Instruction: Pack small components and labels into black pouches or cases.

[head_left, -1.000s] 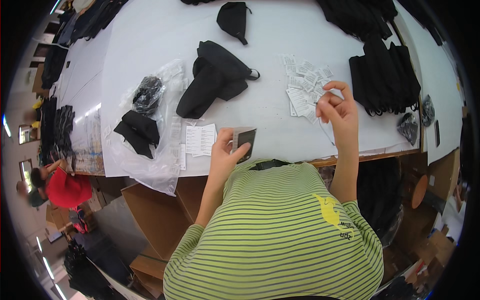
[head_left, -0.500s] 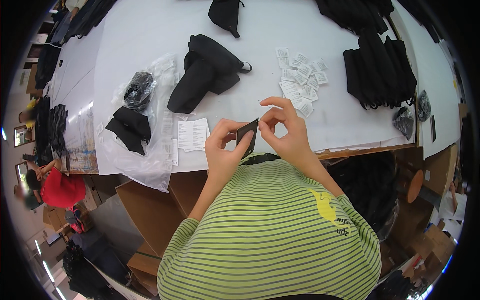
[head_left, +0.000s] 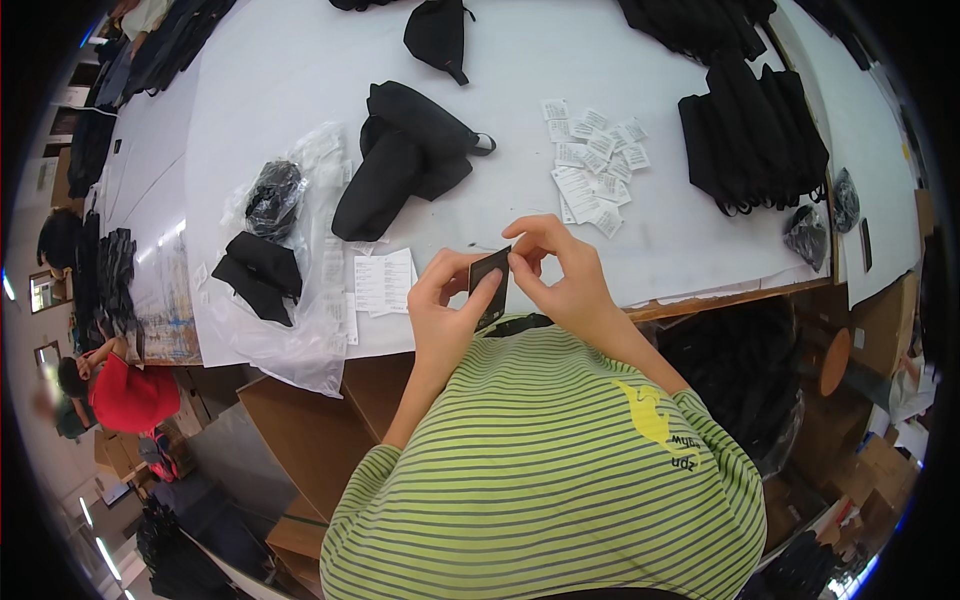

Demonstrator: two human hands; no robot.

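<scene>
In front of my body, at the table's near edge, my left hand (head_left: 443, 305) grips a small black card tag (head_left: 496, 297), its thumb flat across the face. My right hand (head_left: 575, 283) pinches at the tag's upper right corner, thumb and forefinger brought together there. Whether a thin cord also lies between those fingertips is too small to tell. Just beyond the left hand lie white printed slips (head_left: 384, 281). Farther off, a heap of black fabric pouches (head_left: 385, 170) rests on the white tabletop, and loose white labels (head_left: 598, 160) lie scattered beyond the right hand.
A clear plastic bag (head_left: 275, 350) with black pieces on it spreads over the table at left. Black pouches (head_left: 750, 140) are stacked at right, beside small plastic-wrapped bundles (head_left: 805, 237). Cardboard boxes (head_left: 290, 430) stand below the table edge. A person in red (head_left: 135, 395) is at far left.
My right hand has moved left and slightly down, so its fingertips now meet the tag's corner, where a small gap showed before. The left hand still holds the tag.
</scene>
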